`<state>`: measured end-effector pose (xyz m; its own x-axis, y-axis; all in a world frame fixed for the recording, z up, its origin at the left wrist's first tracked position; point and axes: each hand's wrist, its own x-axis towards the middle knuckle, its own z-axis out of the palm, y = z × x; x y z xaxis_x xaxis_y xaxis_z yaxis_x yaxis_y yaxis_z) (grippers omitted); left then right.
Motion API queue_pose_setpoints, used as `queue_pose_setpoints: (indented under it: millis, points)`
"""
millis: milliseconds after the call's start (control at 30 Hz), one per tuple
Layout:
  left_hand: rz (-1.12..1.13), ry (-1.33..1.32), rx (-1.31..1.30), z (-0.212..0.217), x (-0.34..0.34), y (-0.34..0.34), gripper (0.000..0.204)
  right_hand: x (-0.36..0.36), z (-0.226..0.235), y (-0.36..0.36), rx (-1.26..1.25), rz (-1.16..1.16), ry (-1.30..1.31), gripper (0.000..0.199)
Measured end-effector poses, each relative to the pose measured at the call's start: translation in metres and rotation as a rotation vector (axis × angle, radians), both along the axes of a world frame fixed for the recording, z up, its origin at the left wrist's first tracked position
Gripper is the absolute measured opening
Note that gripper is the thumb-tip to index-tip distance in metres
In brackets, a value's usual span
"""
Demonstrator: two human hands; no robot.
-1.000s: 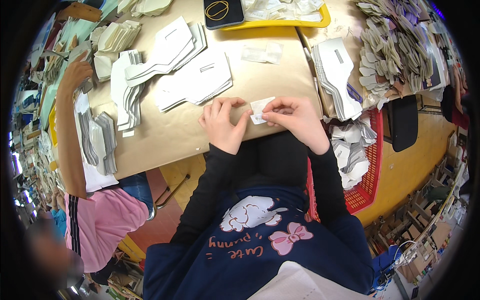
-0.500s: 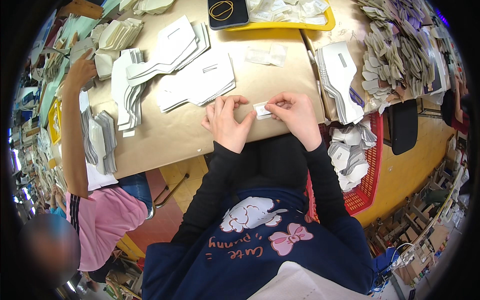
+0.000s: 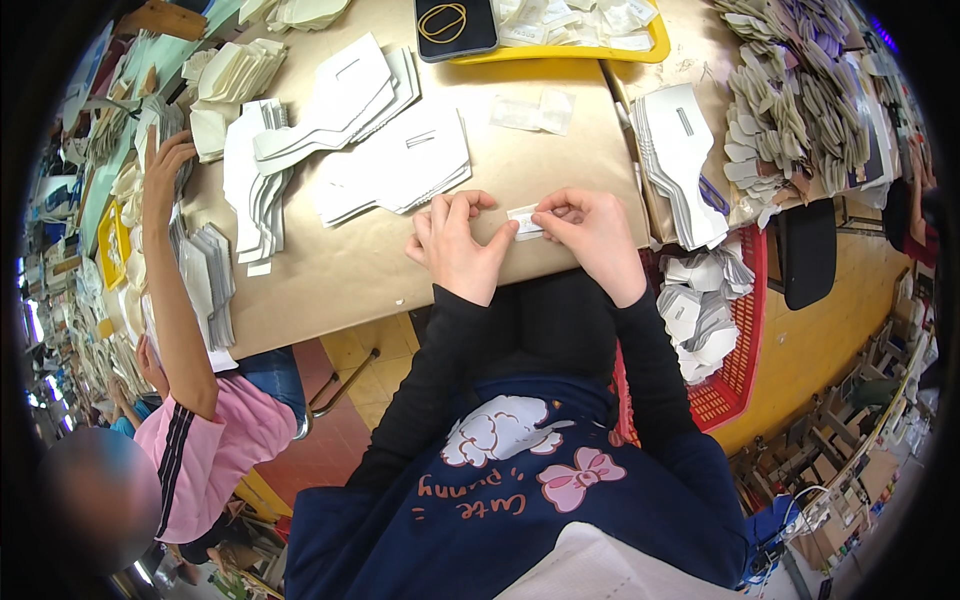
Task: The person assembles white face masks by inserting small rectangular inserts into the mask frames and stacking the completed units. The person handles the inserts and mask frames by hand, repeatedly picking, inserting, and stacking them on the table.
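Note:
Between my hands, near the table's front edge, lies a small white printed label (image 3: 524,223). My right hand (image 3: 594,236) pinches its right end between thumb and fingers. My left hand (image 3: 457,243) rests on the brown-covered table (image 3: 330,290), its fingers bent and apart, with the thumb tip at the label's left edge. Just beyond my left hand lies a stack of white cut-out pieces (image 3: 400,165), each with a slot. Two pale translucent slips (image 3: 533,111) lie farther off, beyond the label.
A yellow tray (image 3: 590,54) of small white packets and a dark phone-like slab (image 3: 455,25) with a yellow band stand at the back. More cut-out stacks (image 3: 680,160) lie right. Below them is a red basket (image 3: 735,370). At left, a co-worker's arm (image 3: 172,270) reaches over the table.
My hands have barely shifted, and the label stays between them. At left, the co-worker's reaching arm has moved slightly, and a second hand shows lower down.

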<state>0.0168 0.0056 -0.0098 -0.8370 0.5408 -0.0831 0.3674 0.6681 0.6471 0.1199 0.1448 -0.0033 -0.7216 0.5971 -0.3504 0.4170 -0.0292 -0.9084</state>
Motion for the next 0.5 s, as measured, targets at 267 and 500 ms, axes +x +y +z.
queue_pose_setpoints:
  millis: [267, 500]
  points:
    - [0.015, -0.003, 0.013, -0.0009, 0.0020, 0.0005, 0.032, 0.0057, 0.0047, 0.0063, 0.079, 0.025, -0.014, 0.020]
    - [0.020, 0.021, 0.000, -0.0002, 0.0018, 0.0007, 0.034, 0.0032, -0.0003, 0.0056, 0.191, 0.010, -0.015, 0.014]
